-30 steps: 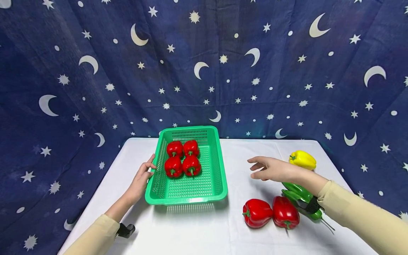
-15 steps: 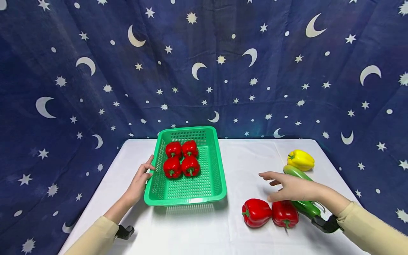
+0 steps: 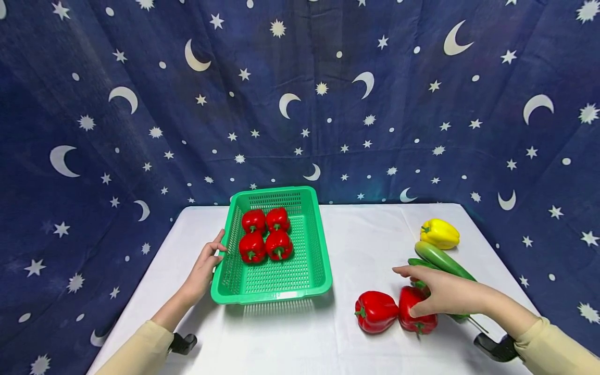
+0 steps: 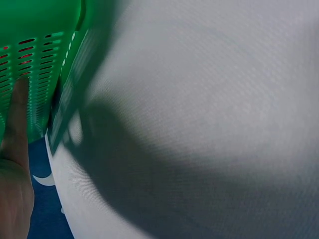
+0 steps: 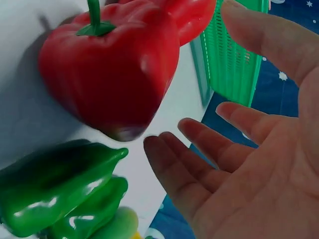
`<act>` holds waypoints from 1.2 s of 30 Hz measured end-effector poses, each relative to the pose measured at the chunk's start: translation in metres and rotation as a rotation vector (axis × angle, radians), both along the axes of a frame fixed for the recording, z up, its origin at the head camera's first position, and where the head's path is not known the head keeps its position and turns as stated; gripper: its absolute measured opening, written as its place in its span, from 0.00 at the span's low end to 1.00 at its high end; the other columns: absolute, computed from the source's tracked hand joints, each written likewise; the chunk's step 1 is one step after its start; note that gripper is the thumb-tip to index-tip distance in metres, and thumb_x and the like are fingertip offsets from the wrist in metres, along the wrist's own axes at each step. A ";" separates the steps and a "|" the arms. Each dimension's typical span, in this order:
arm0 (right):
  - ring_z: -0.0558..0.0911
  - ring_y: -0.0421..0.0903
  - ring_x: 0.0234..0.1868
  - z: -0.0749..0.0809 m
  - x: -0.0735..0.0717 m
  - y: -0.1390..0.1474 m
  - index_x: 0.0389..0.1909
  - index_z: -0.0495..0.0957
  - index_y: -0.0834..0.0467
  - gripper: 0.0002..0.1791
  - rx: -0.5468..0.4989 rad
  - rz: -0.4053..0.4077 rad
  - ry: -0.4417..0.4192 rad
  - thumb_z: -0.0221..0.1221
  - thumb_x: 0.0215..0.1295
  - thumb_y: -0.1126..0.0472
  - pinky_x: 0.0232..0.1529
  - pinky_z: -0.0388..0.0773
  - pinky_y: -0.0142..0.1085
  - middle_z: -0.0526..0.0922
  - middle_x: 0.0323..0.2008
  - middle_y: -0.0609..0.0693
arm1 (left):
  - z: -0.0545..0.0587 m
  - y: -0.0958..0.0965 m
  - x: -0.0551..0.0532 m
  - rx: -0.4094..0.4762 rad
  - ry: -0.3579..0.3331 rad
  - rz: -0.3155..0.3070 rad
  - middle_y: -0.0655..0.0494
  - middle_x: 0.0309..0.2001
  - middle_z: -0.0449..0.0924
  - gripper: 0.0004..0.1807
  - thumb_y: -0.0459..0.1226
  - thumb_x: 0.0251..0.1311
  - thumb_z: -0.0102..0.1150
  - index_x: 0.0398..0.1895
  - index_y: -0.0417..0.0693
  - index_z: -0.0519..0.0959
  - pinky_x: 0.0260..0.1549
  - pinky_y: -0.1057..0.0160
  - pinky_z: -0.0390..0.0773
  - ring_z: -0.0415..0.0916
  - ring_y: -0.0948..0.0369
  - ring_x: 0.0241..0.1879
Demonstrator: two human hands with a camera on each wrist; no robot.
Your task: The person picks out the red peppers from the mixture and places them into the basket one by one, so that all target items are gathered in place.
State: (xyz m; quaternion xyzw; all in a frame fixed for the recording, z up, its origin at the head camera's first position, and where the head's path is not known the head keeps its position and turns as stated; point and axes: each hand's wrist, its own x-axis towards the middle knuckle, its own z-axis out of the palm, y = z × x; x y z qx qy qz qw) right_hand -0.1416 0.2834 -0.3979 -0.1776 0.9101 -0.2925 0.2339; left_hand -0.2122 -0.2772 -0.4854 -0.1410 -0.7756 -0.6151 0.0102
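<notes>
My left hand [image 3: 201,271] rests its extended fingers against the left side of a green plastic basket [image 3: 269,298]; in the left wrist view a straight finger [image 4: 19,112] lies along the slotted wall. Inside the basket sit several red bell peppers [image 3: 252,247]. With fingers spread, my right hand [image 3: 452,291] hovers over a red bell pepper [image 3: 412,322], partly covering it in the head view. In the right wrist view, a gap shows between that pepper [image 5: 112,69] and the fingertips. Another red bell pepper [image 3: 376,312] lies beside it on the left.
Beyond the right hand lie a long green vegetable [image 3: 440,258] and a yellow bell pepper [image 3: 439,234]. Green peppers [image 5: 60,184] lie close to the red one. A white cloth [image 3: 290,344] covers the table, with a dark blue star-and-moon curtain [image 3: 262,104] behind.
My right hand has moved right and toward the near edge, from beside the yellow pepper to over the right red pepper. The left hand stays at the basket.
</notes>
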 end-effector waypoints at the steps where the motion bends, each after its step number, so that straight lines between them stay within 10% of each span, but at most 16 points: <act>1: 0.73 0.62 0.62 -0.001 0.001 0.001 0.73 0.67 0.56 0.49 0.012 -0.002 0.007 0.77 0.50 0.52 0.54 0.76 0.59 0.73 0.67 0.61 | 0.000 0.000 0.000 -0.002 -0.001 -0.001 0.50 0.83 0.41 0.12 0.25 0.71 0.33 0.54 0.32 0.62 0.59 0.77 0.57 0.33 0.46 0.80; 36: 0.74 0.52 0.52 -0.014 -0.022 -0.001 0.62 0.76 0.55 0.45 0.194 0.030 0.121 0.81 0.35 0.56 0.43 0.81 0.49 0.79 0.51 0.47 | 0.001 -0.002 0.000 -0.047 -0.039 0.004 0.55 0.83 0.40 0.12 0.29 0.73 0.34 0.55 0.35 0.62 0.58 0.73 0.61 0.34 0.47 0.80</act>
